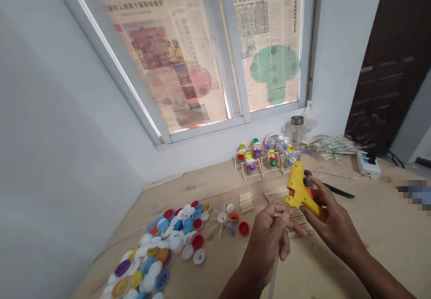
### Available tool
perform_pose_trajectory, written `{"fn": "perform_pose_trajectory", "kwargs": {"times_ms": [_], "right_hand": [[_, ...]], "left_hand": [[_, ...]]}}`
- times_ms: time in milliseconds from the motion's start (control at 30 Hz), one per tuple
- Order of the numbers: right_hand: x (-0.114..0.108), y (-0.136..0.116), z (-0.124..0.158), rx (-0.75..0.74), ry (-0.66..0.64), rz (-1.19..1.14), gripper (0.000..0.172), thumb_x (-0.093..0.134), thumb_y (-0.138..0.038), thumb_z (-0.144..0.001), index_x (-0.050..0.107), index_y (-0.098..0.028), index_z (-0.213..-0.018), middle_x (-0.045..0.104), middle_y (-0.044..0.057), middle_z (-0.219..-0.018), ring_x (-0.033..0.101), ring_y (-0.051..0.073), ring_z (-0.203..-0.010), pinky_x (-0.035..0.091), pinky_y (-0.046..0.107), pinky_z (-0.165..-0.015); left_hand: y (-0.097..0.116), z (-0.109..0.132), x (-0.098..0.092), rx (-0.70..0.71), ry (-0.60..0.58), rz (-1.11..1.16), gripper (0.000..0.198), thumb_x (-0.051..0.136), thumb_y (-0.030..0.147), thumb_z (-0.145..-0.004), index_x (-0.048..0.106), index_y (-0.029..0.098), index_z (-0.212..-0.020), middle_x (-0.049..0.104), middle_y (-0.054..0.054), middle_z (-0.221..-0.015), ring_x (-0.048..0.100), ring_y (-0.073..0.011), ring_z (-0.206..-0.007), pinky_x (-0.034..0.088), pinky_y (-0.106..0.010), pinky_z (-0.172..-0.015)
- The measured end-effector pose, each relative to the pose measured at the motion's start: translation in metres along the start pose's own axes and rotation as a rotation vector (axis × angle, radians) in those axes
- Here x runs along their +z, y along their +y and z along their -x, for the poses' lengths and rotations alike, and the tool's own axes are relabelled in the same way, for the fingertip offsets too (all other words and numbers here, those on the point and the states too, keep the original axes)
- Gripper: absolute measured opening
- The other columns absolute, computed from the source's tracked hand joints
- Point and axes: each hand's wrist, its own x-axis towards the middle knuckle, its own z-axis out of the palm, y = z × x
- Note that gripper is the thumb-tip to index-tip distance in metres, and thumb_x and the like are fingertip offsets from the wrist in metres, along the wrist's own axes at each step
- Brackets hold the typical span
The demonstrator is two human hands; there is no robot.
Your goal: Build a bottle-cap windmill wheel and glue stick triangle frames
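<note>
The right hand [332, 222] clamps the yellow glue gun [298, 189], the left hand [269, 240] pinches a thin stick [273, 274], both above bare tabletop [370, 227]; bottle caps [161, 254] crowd the wall-side edge. Window newspaper [168, 52] carries Chinese print, unreadable here.

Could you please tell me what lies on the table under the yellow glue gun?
Wooden sticks lie in a row under the glue gun. The right hand holding it and the left hand, gripping a thin rod, cover part of the row.
</note>
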Motion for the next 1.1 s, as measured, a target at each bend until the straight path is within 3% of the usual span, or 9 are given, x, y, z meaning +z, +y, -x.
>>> {"fn": "perform_pose_trajectory", "kwargs": {"times_ms": [133,333,533,800,1100], "right_hand": [[-0.003,-0.002,-0.004,-0.028,-0.031,-0.033,0.044,0.053,-0.04,-0.082,0.048,-0.02,-0.122,0.064,0.008,-0.106,0.064,0.018,-0.086,0.053,0.027,-0.073],[-0.007,-0.002,-0.008,-0.085,-0.112,-0.096,0.038,0.053,-0.034,-0.082,0.047,-0.02,-0.116,0.063,0.008,-0.104,0.064,0.017,-0.082,0.053,0.026,-0.071],[-0.007,-0.008,-0.008,0.062,-0.206,-0.193,0.041,0.054,-0.034,-0.079,0.042,-0.019,-0.116,0.067,0.007,-0.094,0.066,0.017,-0.08,0.052,0.024,-0.065],[-0.003,-0.009,-0.002,-0.031,-0.066,0.037,0.031,0.05,-0.029,-0.075,0.052,-0.019,-0.104,0.066,0.003,-0.084,0.061,0.015,-0.063,0.047,0.023,-0.057],[-0.002,-0.006,0.0,-0.142,0.032,0.128,0.028,0.047,-0.027,-0.075,0.05,-0.019,-0.102,0.065,0.004,-0.083,0.059,0.015,-0.064,0.047,0.024,-0.057]], "left_hand": [[-0.002,0.001,-0.001,-0.015,0.024,-0.009,0.031,0.056,0.043,-0.082,0.05,0.013,-0.09,0.067,-0.003,-0.059,0.027,0.0,-0.026,0.01,-0.018,-0.032],[-0.004,0.004,-0.003,-0.015,-0.027,-0.035,0.028,0.053,0.041,-0.084,0.048,0.013,-0.089,0.065,-0.003,-0.054,0.022,-0.0002,-0.026,0.009,-0.018,-0.031],[-0.004,0.006,0.0,-0.001,0.01,-0.085,0.027,0.053,0.04,-0.083,0.047,0.014,-0.088,0.065,-0.002,-0.053,0.02,-0.0001,-0.026,0.01,-0.018,-0.032],[-0.001,0.011,0.007,-0.013,0.031,-0.111,0.027,0.054,0.04,-0.081,0.047,0.015,-0.085,0.064,-0.001,-0.052,0.02,-0.0003,-0.027,0.009,-0.019,-0.033],[-0.001,0.011,0.005,-0.027,0.003,-0.065,0.025,0.053,0.038,-0.083,0.048,0.014,-0.085,0.066,-0.003,-0.056,0.024,-0.0005,-0.026,0.01,-0.018,-0.032]]}}
